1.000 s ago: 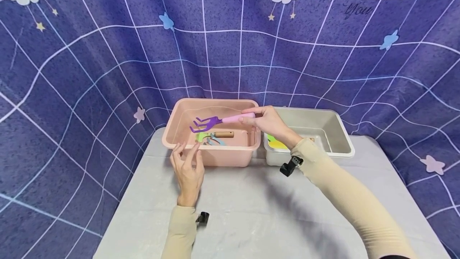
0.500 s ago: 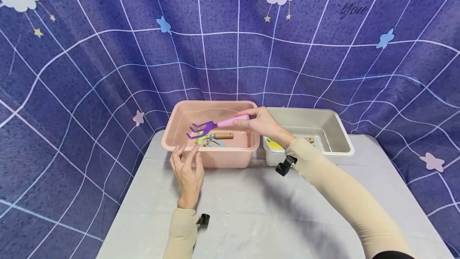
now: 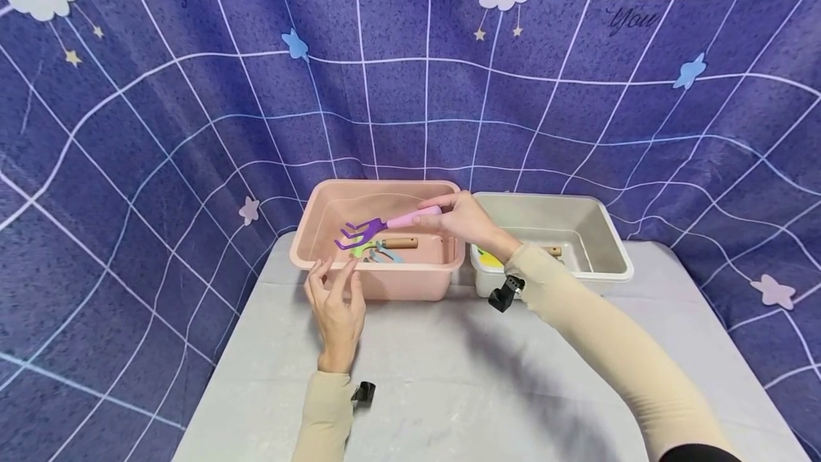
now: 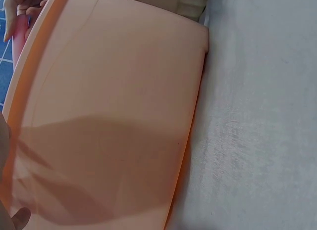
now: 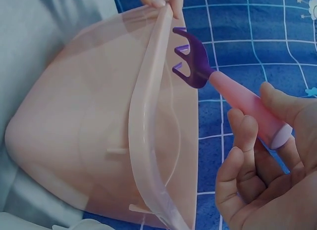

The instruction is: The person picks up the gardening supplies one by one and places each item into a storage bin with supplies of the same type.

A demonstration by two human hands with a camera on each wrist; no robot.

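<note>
My right hand point(image 3: 471, 223) holds a hand rake by the end of its pink handle point(image 5: 240, 101), between thumb and fingers. The rake's purple three-tined head point(image 3: 367, 232) points left and hangs over the inside of the pink bin point(image 3: 400, 284). My left hand point(image 3: 336, 316) grips the bin's near rim at its left part, with fingers on both sides of the rim in the right wrist view. On the bin's floor lie a wooden-handled tool point(image 3: 400, 242) with a green head, partly behind the rake, and a light-blue tool point(image 3: 388, 256) of unclear kind.
A pale grey bin point(image 3: 596, 276) stands just right of the pink one. Inside it are a yellow-green item point(image 3: 489, 259) and a wooden handle point(image 3: 554, 251), partly hidden by my right arm. A blue-purple grid curtain point(image 3: 398, 91) hangs behind the grey-covered table point(image 3: 436, 376).
My right hand has moved slightly left with the rake, and its tined head has dipped lower toward the tools in the pink bin. The left hand stays on the rim.
</note>
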